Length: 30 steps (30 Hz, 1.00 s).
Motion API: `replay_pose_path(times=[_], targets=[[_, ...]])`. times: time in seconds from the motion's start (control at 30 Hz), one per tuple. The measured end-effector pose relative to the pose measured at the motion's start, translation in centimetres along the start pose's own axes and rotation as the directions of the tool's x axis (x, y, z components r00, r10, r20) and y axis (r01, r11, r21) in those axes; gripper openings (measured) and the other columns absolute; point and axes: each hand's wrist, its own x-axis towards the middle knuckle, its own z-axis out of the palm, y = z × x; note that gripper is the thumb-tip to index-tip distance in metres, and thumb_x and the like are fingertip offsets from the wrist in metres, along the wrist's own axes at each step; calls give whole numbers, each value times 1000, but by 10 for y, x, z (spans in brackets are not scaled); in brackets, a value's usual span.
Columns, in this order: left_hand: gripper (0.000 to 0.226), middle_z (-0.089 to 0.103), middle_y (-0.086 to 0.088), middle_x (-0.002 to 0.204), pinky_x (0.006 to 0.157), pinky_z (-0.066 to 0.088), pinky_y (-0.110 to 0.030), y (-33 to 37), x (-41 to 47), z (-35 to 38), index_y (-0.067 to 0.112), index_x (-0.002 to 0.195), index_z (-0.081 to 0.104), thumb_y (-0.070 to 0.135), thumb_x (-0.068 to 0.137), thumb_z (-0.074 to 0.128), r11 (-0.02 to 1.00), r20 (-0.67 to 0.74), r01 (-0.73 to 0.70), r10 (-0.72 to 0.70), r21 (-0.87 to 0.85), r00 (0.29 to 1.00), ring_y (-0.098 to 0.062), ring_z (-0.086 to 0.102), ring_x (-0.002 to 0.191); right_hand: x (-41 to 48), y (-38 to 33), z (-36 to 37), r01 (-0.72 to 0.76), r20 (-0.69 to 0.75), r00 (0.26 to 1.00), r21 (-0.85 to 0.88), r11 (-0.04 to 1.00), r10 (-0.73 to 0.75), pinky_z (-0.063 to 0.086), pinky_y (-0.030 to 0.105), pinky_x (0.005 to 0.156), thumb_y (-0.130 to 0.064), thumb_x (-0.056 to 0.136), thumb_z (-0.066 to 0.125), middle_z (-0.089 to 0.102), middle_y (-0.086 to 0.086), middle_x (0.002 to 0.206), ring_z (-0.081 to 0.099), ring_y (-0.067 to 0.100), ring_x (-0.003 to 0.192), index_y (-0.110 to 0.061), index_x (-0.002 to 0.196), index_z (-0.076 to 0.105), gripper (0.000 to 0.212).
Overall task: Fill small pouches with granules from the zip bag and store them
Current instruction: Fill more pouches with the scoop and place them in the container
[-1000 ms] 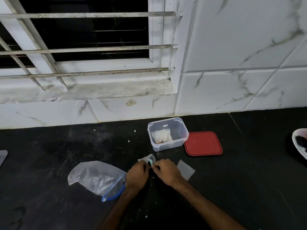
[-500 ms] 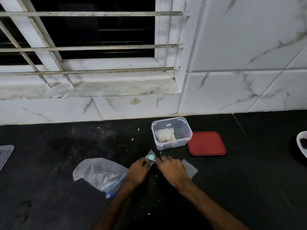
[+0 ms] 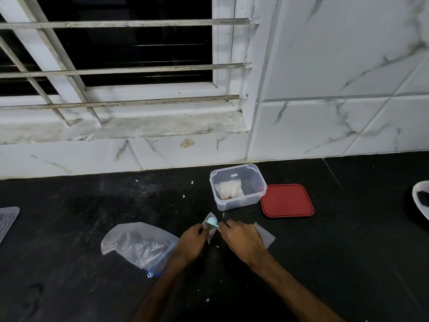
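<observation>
Here, near the front edge of the black bench, about midway along it, both hands meet over a small pouch; the left hand pinches the pouch's left edge with curled fingers and holds it upright, just off the surface; the right hand has its fingertips closed on the handle end of a blue scoop, whose bowl sits at the pouch's open mouth; whether any granules are in the scoop cannot be told.

The zip bag lies slumped on the bench just left of the left wrist, its blue zip strip towards the front edge and pale contents showing through the plastic; a spare pouch, flat and clear, pokes out from behind the right hand.

Further back, near the tiled wall, stands an open clear container with one filled pouch lying inside it; the red lid lies flat just beside the container on its right, touching or nearly so.

At the right edge of the bench part of a white bowl shows; at the left edge, the corner of a grey ribbed mat; a few white crumbs are scattered on the dark surface.
</observation>
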Motion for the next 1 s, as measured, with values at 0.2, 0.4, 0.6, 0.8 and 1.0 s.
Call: replay_pose_path(times=[0.2, 0.4, 0.6, 0.8, 1.0], targets=[[14, 62, 2, 95, 81, 54, -32, 4, -7, 1, 25, 97, 59, 29, 101, 46, 998, -3, -26, 26, 57, 1000, -13, 62, 88, -5, 0, 2, -272, -3, 920, 713, 646, 392, 51, 17, 67, -34, 94, 56, 66, -8, 74, 61, 0, 66, -27, 96, 71, 17], [14, 65, 3, 92, 78, 54, -30, 4, -10, 4, 25, 97, 61, 31, 100, 49, 997, -7, -26, 27, 77, 1000, -10, 64, 85, -14, -2, 1, -378, 282, 877, 904, 198, 388, 38, 17, 47, -29, 92, 60, 59, -3, 58, 48, 3, 49, -22, 88, 75, 17], [15, 63, 5, 90, 68, 45, -21, 7, -5, 8, 27, 90, 60, 28, 100, 50, 999, -27, -18, 20, 49, 999, -8, 61, 83, -17, 7, 11, -91, -184, 977, 96, 991, 108, 54, 30, 68, -33, 98, 47, 65, -4, 101, 64, 13, 85, -25, 118, 61, 26], [18, 65, -3, 86, 73, 50, -33, 4, -2, 12, 19, 87, 64, 21, 99, 51, 996, -13, 2, -3, -92, 1000, -17, 62, 80, -16, 9, 24, 26, -304, 950, -136, 990, -67, 53, 25, 50, -23, 59, 85, 69, -2, 85, 65, 12, 67, -17, 113, 69, 57], [21, 62, 3, 82, 66, 43, -23, 1, -2, 7, 25, 81, 61, 18, 99, 51, 997, -60, 23, -28, -78, 998, -9, 58, 75, -15, -5, 11, -66, -372, 924, 67, 996, 86, 51, 16, 52, -33, 78, 75, 68, -10, 81, 62, 2, 63, -26, 107, 71, 30]])
